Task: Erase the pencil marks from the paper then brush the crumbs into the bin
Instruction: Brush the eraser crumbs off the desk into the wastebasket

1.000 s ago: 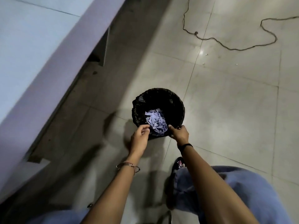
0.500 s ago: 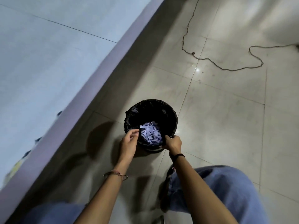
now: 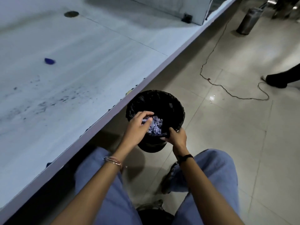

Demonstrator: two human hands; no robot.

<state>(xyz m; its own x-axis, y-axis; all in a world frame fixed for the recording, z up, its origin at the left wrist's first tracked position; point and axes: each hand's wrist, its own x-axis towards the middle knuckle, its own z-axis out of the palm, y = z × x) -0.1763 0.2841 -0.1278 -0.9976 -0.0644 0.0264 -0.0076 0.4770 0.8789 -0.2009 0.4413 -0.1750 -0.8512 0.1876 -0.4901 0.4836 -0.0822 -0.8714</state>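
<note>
A black bin (image 3: 168, 101) lined with a black bag sits beside the table edge, with torn pale paper scraps (image 3: 156, 127) inside. My right hand (image 3: 176, 138) grips the bin's near rim. On the near-left rim lies my left hand (image 3: 138, 125), fingers curled over the opening and holding the rim. On the white table (image 3: 81, 46), dark eraser crumbs (image 3: 65, 98) are scattered near the edge. A small blue eraser (image 3: 49, 61) lies farther back on the table. No sheet of paper shows on the table.
A thin cable (image 3: 227, 90) snakes over the tiled floor to the right. A grey cylinder (image 3: 250, 20) stands at the far right, and another person's dark shoe (image 3: 276, 80) is nearby. A cable hole (image 3: 71, 14) and a divider panel (image 3: 162, 5) are at the table's back.
The bin has come up close to the table edge with both hands on its rim. My left hand has slid farther over the opening. The table top with crumbs has come into view.
</note>
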